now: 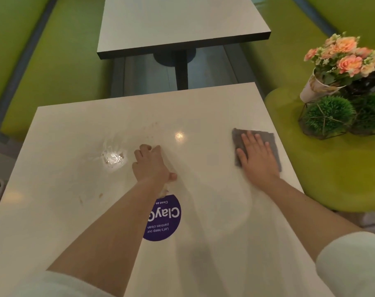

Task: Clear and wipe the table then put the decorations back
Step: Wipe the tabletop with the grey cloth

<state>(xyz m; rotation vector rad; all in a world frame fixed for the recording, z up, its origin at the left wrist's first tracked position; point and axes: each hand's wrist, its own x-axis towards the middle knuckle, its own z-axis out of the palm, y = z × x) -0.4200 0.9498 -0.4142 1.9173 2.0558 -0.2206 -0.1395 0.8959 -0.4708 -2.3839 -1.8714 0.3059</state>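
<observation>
Right hand lay flat, fingers straight, on cloth at table's 3 o'clock. Left hand curled round spray bottle, centre. Wet patch at 9. Decorations on seat, 2 o'clock.

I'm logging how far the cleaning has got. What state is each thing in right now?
Table: cleared, wet patch and brown smears left.
Grey cloth: flat under the right hand.
Left hand: curled, grips something unclear.
Flower pot: tilted, on green seat.
Green ball plants: on green seat.
</observation>
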